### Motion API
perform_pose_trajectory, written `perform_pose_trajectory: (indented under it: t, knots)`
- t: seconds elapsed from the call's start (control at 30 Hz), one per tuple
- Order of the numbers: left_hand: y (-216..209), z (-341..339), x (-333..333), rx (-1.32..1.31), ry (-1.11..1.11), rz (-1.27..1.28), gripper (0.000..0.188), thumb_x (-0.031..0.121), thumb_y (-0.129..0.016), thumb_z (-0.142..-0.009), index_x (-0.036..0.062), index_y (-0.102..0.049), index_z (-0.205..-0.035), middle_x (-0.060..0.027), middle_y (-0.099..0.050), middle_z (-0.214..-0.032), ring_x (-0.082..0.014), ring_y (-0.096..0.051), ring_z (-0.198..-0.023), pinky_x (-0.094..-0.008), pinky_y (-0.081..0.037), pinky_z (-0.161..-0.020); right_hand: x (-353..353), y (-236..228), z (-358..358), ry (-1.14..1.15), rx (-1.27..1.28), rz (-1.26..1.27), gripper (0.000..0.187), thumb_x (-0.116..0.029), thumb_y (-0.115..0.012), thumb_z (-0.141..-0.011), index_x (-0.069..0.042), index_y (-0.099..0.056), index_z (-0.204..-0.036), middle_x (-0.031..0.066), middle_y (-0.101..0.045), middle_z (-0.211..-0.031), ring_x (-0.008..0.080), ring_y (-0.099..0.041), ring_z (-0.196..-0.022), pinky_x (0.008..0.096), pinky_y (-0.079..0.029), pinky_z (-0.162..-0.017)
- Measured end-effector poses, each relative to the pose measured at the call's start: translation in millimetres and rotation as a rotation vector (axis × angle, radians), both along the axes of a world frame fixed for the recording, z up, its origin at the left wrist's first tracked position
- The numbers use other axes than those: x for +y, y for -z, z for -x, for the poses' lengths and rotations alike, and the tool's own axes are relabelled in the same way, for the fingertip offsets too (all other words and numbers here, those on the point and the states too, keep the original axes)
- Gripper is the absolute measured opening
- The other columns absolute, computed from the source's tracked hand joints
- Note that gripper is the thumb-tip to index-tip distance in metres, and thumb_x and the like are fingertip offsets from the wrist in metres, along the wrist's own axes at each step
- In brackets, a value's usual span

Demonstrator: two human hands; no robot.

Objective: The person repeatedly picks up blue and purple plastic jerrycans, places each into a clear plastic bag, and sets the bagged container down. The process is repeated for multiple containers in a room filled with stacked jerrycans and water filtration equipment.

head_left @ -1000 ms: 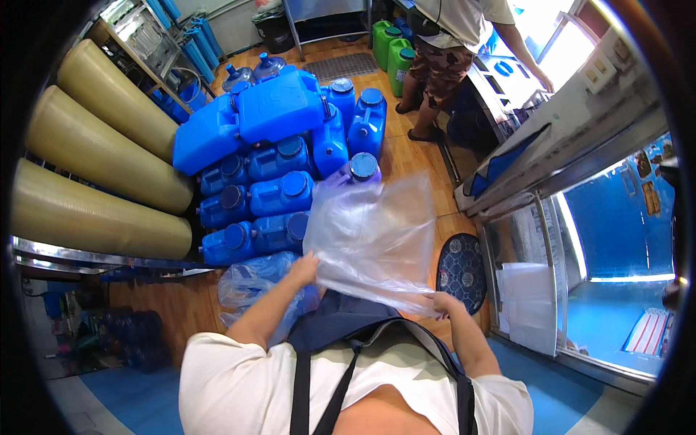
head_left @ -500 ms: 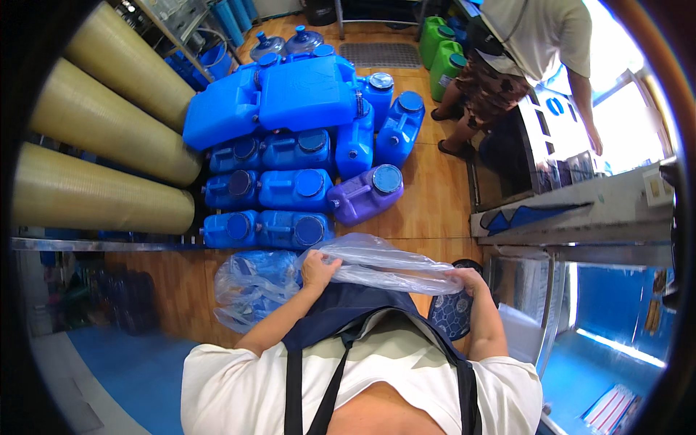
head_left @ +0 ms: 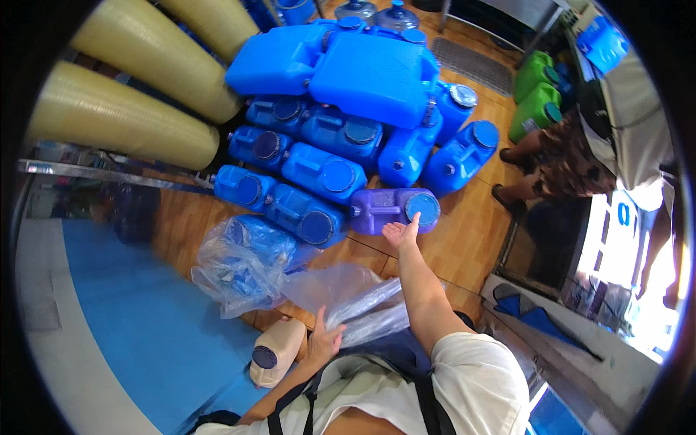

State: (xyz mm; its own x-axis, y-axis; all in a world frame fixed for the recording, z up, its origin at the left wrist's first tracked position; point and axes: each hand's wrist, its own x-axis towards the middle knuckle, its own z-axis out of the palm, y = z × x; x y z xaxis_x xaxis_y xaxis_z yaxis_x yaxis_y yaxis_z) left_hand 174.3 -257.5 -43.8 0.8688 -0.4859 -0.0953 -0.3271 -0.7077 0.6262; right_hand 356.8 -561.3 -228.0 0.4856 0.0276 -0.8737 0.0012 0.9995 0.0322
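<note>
My left hand (head_left: 324,339) is at the lower middle, its fingers closed on a clear plastic bag (head_left: 366,312) that spreads out in front of my body. My right hand (head_left: 401,232) is stretched forward with its fingers apart, holding nothing. It is at the near side of a purple jug (head_left: 377,209) with a blue lid; whether it touches the jug I cannot tell. A blue jug wrapped in clear plastic (head_left: 243,254) stands on the floor left of the bag. Rows of blue jugs (head_left: 324,172) lie beyond, with larger blue containers (head_left: 370,76) stacked on top.
Large yellowish cylinders (head_left: 123,119) line the left side. A beige jug with a dark lid (head_left: 279,348) stands by my left forearm. Another person (head_left: 631,123) is at the right beside green jugs (head_left: 536,109). A ledge with blue cloth (head_left: 533,312) lies at the lower right.
My right hand has let go of the plastic bag and reached forward to the purple jug. My left hand still holds the bag, now lower. The view has turned, and the beige jug shows.
</note>
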Motion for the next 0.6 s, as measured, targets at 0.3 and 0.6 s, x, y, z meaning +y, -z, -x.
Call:
perform_pose_trajectory:
  t: [0.3,0.6]
  knots:
    - [19.7,45.1,17.3,0.02,-0.264,-0.173,0.028,0.004,-0.069,-0.067,0.0104,-0.069,-0.095,-0.0255,-0.046,-0.125,-0.0362,-0.061,-0.093,-0.0389,-0.051,-0.075,-11.9,45.7,-52.1,0.371,0.211,-0.08,0.13,-0.092,-0.041,-0.056,-0.004,-0.012,-0.147,0.0124,-0.016,-0.153,0.0297,-0.016,-0.14,0.0477,-0.008,-0.113]
    - [-4.3,33.4,16.0,0.065,-0.251,-0.453,0.033,0.024,-0.069,-0.076,0.0108,-0.065,-0.105,-0.0143,-0.057,-0.119,-0.0373,-0.063,-0.087,-0.0465,-0.051,-0.072,-90.0,-0.2,127.9,0.264,0.569,0.238,0.083,-0.086,-0.029,-0.073,-0.005,-0.05,-0.079,0.0049,-0.036,-0.053,0.0193,-0.033,-0.044,0.0332,-0.027,-0.042]
